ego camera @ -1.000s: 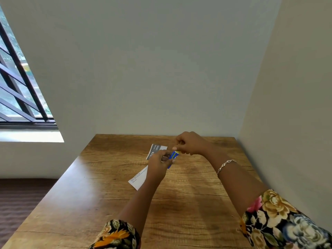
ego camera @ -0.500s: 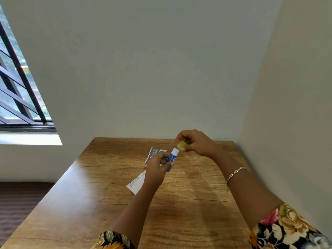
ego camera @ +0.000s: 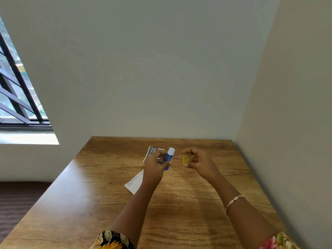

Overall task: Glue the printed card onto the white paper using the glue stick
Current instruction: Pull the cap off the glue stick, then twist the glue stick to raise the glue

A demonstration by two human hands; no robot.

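- Plain grey walls meet in a corner, barred window [ego camera: 16,97] on the left; wooden desk [ego camera: 100,203] fills the lower frame, pushed into that corner.
- White paper [ego camera: 135,184] lies flat on the desk, partly hidden by the left forearm. Printed card [ego camera: 150,153] sits just beyond it, dark header visible, mostly behind the left hand. Can't tell if the two overlap.
- Left hand [ego camera: 156,167] holds the glue stick [ego camera: 168,159] above the desk, roughly upright; grip wrapped round the blue barrel, white top exposed.
- Right hand [ego camera: 199,163] is just beside it, grip pinching the yellow cap [ego camera: 185,159], clear of the stick.
- Step in hand, my read: uncapping done, glue not yet applied; nothing is stuck down.
- Next move likely needs: park the cap on the desk to free the right hand, wind the glue up if the tip is recessed (can't see), then steady the card or paper while the stick runs over it.
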